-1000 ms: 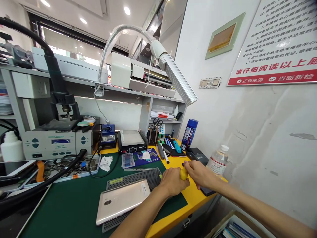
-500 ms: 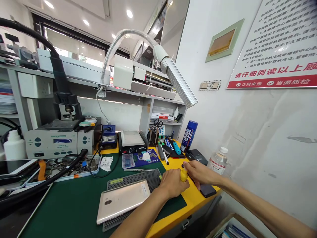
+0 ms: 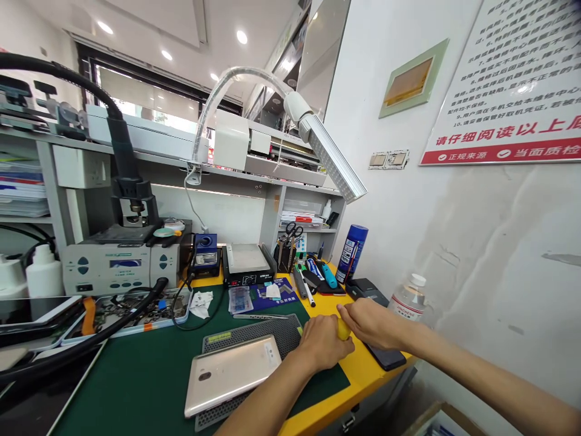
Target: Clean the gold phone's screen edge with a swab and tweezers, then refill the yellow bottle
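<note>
Both my hands meet at the right end of the bench, over the yellow table edge. My left hand [image 3: 323, 344] is curled round a small yellow object [image 3: 344, 329]. My right hand [image 3: 368, 322] pinches the same yellow object from the right with closed fingers. What the yellow object is stays hidden by the fingers. A gold phone [image 3: 232, 374] lies back-up on a grey perforated mat [image 3: 267, 332], just left of my left hand. A dark phone [image 3: 387, 357] lies under my right wrist.
A green work mat [image 3: 145, 375] covers the bench. At the back stand a rework station [image 3: 113, 266], a small hot plate [image 3: 247, 261], a tool holder with scissors [image 3: 287, 251] and a blue spray can [image 3: 353, 254]. A clear bottle [image 3: 408, 300] stands by the wall. A lamp [image 3: 333, 160] hangs overhead.
The view has shifted a little, so everything sits slightly right and lower. Both hands stay closed together on the yellow object with hardly any movement.
</note>
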Motion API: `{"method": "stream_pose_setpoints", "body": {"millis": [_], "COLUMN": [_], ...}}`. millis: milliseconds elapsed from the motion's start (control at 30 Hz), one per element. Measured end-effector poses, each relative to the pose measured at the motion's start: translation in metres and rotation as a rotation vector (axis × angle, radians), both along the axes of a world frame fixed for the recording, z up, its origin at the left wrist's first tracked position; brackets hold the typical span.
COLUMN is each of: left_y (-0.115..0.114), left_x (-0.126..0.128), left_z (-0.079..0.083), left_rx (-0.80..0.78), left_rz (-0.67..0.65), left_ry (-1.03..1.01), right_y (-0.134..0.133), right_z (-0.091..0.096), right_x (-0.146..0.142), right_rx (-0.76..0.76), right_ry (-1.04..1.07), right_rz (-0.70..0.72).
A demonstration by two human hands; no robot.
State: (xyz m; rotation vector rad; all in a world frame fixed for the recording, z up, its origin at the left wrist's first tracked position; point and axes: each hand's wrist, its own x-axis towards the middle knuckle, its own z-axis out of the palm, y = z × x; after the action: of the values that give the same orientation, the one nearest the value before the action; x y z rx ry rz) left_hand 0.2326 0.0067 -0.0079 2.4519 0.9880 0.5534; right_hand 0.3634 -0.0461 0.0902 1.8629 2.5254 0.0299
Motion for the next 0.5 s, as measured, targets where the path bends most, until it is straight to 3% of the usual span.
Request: {"method": "stream_pose_setpoints", "body": {"millis": [233, 500], "left_y": [-0.002, -0.002], "left_x": [-0.003, -0.004], "left_z": [0.005, 0.007], "left_rx": [-0.005, -0.013], "left_rz": [0.003, 0.0], "left_ry": [0.001, -0.01], "right_y": [0.004, 0.007], "right_z": [0.005, 0.013], "right_x": [0.004, 0.005], "right_rx": [-0.037, -0.121], "right_ry": [-0.051, 0.084], "right_rz": [0.067, 0.003]}}
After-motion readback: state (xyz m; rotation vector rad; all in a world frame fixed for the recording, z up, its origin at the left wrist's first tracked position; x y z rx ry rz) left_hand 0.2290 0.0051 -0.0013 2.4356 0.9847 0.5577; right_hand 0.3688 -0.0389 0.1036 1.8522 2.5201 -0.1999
